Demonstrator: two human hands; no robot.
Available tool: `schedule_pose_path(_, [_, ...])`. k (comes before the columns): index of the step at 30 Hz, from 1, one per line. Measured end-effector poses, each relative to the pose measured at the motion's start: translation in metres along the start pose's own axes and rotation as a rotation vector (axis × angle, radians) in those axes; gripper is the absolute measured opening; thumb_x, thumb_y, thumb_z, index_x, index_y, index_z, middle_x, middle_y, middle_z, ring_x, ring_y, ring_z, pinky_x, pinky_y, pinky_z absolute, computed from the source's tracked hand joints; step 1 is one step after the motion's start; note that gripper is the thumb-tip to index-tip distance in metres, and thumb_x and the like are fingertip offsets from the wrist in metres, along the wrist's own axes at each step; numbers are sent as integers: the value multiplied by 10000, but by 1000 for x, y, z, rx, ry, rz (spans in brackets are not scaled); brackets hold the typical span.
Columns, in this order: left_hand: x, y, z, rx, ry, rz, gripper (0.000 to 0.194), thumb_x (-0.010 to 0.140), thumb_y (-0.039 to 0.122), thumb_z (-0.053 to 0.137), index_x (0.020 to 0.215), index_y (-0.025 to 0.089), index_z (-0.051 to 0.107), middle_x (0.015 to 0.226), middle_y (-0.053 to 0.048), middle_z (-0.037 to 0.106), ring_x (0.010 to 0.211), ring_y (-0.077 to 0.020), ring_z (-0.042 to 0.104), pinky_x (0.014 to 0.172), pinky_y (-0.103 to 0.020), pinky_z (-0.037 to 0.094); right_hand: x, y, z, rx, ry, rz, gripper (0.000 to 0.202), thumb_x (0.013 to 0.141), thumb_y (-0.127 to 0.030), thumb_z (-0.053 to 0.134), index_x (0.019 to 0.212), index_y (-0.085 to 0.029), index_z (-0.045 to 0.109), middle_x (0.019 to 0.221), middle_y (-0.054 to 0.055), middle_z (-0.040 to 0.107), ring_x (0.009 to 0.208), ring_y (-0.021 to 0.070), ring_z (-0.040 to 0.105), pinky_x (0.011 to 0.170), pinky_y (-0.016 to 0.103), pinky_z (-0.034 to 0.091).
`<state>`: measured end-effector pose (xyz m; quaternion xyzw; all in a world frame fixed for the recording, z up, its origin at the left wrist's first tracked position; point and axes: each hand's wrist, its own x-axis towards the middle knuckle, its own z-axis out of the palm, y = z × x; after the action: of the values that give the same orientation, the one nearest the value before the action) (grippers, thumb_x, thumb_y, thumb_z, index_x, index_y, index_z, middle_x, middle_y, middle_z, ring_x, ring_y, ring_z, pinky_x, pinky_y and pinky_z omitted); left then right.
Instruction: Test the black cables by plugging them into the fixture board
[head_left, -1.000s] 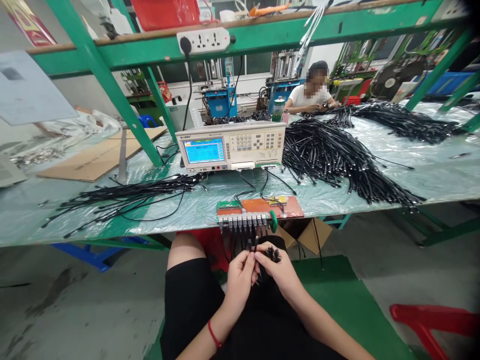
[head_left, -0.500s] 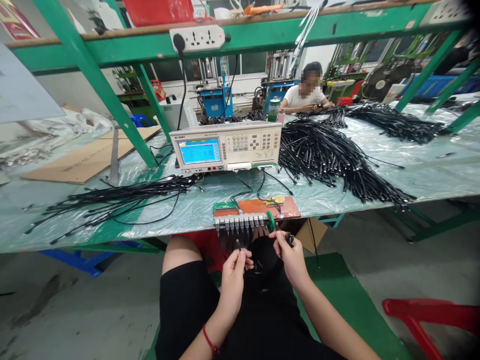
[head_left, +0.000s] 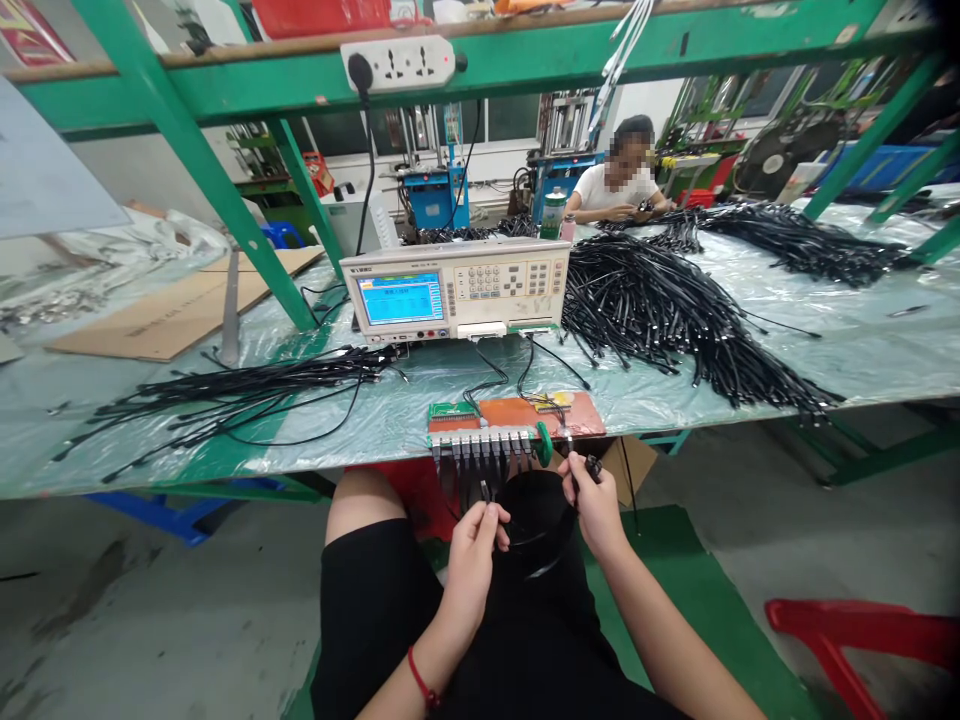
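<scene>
My left hand (head_left: 478, 535) pinches the end of a black cable (head_left: 485, 490), its metal plug pointing up, just below the connector strip (head_left: 480, 438). Several black cables hang from that strip at the table's front edge. To the right, my right hand (head_left: 592, 500) is closed on black cable ends (head_left: 593, 467), near the green ring (head_left: 543, 443) at the strip's right end. A cable loop hangs between my hands over my lap. Behind the strip, the orange board (head_left: 510, 412) is wired to the tester (head_left: 457, 290), whose blue screen is lit.
A small cable bundle (head_left: 262, 385) lies on the left of the table (head_left: 360, 430), beside cardboard (head_left: 172, 315) and a metal ruler (head_left: 231, 310). A large cable pile (head_left: 667, 300) is at the right. Across the table sits a person (head_left: 615, 190). A red stool (head_left: 862, 635) stands lower right.
My right hand has moved slightly right, away from the green ring. My left hand has shifted a little right, and a cable loop now shows between them. The tester's screen display has changed.
</scene>
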<state>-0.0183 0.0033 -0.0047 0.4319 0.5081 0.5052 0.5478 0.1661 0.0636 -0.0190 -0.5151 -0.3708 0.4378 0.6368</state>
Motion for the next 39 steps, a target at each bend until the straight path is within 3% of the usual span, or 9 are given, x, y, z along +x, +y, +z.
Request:
schedule_pose_path(8, [2,-7,2,-4,-15,-11,430,938,576,546,838,173,657,620,10,542,612,-133,511,607,-236,383,4,1,0,-18,-16,10,499,847,-643,677,676,-179,609,436,-38,394,418,102,324,454,263,233])
schedule_pose_path(26, [-1,2,3,9,-5,-29,433,917,585,570,813,173,652,604,12,530,577,-125,491,571,-229,380,5,5,-2,34,-4,4,487,849,-617,700,660,-179,599,439,-41,379,408,89,311,421,250,211])
schedule_pose_path(39, [3,-8,-1,-3,-7,-15,442,932,588,549,826,170,648,598,19,529,583,-122,497,590,-235,370,7,5,-1,56,-4,-6,488,852,-600,709,642,-174,592,445,-40,377,407,82,308,420,245,213])
